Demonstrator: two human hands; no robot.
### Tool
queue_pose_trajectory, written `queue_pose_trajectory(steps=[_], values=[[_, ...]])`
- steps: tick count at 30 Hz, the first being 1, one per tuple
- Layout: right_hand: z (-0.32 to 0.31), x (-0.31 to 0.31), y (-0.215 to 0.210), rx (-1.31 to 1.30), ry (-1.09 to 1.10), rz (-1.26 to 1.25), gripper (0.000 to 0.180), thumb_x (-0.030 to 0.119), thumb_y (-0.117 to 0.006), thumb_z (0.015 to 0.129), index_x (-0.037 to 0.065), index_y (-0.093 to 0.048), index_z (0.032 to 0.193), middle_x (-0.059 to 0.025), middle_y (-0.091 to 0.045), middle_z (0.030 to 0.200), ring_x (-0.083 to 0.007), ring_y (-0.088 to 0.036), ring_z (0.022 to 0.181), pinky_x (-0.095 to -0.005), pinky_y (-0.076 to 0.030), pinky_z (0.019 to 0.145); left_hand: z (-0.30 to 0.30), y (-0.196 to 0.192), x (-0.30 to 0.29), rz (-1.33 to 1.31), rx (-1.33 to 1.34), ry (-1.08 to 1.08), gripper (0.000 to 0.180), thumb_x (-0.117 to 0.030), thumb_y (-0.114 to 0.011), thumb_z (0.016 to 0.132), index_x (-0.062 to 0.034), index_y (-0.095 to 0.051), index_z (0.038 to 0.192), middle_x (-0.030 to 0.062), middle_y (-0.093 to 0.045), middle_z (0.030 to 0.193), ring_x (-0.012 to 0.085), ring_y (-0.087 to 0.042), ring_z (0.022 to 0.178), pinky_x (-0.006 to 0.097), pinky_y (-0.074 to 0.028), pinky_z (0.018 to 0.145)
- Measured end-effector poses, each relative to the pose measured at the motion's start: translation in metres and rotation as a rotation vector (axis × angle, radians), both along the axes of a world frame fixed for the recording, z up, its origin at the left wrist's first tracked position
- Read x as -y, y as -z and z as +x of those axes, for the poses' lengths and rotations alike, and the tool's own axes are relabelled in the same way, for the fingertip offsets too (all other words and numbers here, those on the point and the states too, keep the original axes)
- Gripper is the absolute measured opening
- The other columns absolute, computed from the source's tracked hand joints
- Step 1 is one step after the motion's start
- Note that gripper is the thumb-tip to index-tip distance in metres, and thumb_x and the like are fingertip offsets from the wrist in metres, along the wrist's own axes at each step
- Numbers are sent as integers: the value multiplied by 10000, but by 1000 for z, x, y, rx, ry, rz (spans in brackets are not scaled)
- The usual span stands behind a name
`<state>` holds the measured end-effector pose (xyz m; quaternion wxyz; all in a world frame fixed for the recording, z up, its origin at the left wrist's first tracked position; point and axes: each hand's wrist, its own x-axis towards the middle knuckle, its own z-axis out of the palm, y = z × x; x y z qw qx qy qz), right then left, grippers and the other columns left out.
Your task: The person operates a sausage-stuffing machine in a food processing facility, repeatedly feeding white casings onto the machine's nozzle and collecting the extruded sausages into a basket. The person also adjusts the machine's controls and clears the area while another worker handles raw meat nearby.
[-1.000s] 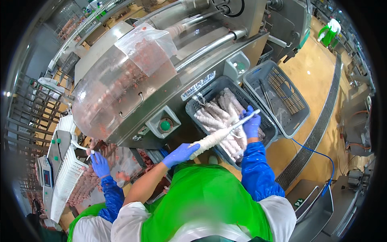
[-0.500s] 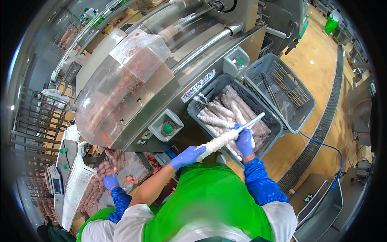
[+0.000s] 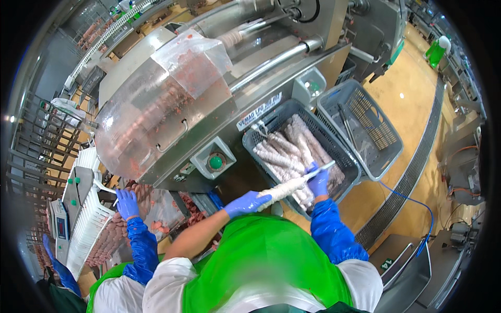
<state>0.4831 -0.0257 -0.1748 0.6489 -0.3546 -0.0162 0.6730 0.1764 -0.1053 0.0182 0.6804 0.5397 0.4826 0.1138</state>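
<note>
A long white sleeve of gathered sausage casing (image 3: pixel 286 189) on a slim white tube (image 3: pixel 327 165) lies slanted between my two hands. My left hand (image 3: pixel 247 203) is closed around its lower left end, close to my green apron. Toward the upper right, my right hand (image 3: pixel 318 182) grips the tube near the casing's end, and the tube's bare tip sticks out past my fingers. Under my right hand stands a grey crate (image 3: pixel 356 176) with several more whitish gathered casings (image 3: pixel 298 136) in it. My fingers partly cover the tube.
Another grey crate (image 3: pixel 390 128) with dark rods (image 3: pixel 347 125) stands at the right. A large steel machine (image 3: pixel 209 122) with a green button (image 3: pixel 215 162) spans the far side. At left, a co-worker's gloved hand (image 3: pixel 127 203) is by a white slatted conveyor (image 3: pixel 88 219) and linked sausages (image 3: pixel 104 240).
The tube tip has dropped slightly, while both my hands keep their hold. The co-worker's hand has moved up and left from the sausages to the conveyor. The whole view has shifted a little.
</note>
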Motion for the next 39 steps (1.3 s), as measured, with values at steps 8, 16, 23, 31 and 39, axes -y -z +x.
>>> queue_pose_trajectory(steps=[8, 16, 23, 31, 39], values=[[-59, -82, -239, 526, 147, 476, 227, 280, -458, 929, 68, -536, 910, -20, -530, 768, -136, -518, 671, -280, -452, 586, 33, -80, -63, 520, 145, -129, 445, -418, -514, 903, 15, -615, 882, 40, -564, 674, 99, -480, 613, 288, -438, 561], [-69, -174, -561, 1462, 182, 1064, 364, 350, -455, 915, 35, -590, 1036, -84, -582, 813, -240, -586, 772, -398, -496, 734, 46, -264, -126, 890, 361, -522, 316, -290, -597, 881, 15, -617, 961, 15, -568, 709, 107, -507, 634, 283, -441, 582], [-47, -215, -637, 602, -73, 1295, 317, 283, -438, 934, 26, -549, 1082, -122, -600, 923, -253, -603, 788, -416, -511, 749, -6, -281, -110, 622, 489, -479, 286, -299, -568, 910, -35, -606, 805, -34, -552, 723, 7, -451, 575, 197, -337, 461], [-119, -167, -330, 275, -255, 661, 390, 329, -360, 928, 45, -511, 1147, -96, -595, 1037, -235, -569, 947, -414, -470, 849, -17, -159, -81, 649, 242, -500, 383, -394, -546, 906, -18, -621, 923, -20, -553, 768, 53, -466, 683, 218, -403, 606], [-56, -180, -241, 138, -313, 498, 379, 422, -405, 878, 87, -542, 993, -95, -591, 945, -263, -568, 837, -389, -477, 784, -13, -86, -40, 422, 123, -356, 451, -439, -532, 900, 2, -624, 892, 2, -582, 749, 71, -473, 661, 241, -430, 595]])
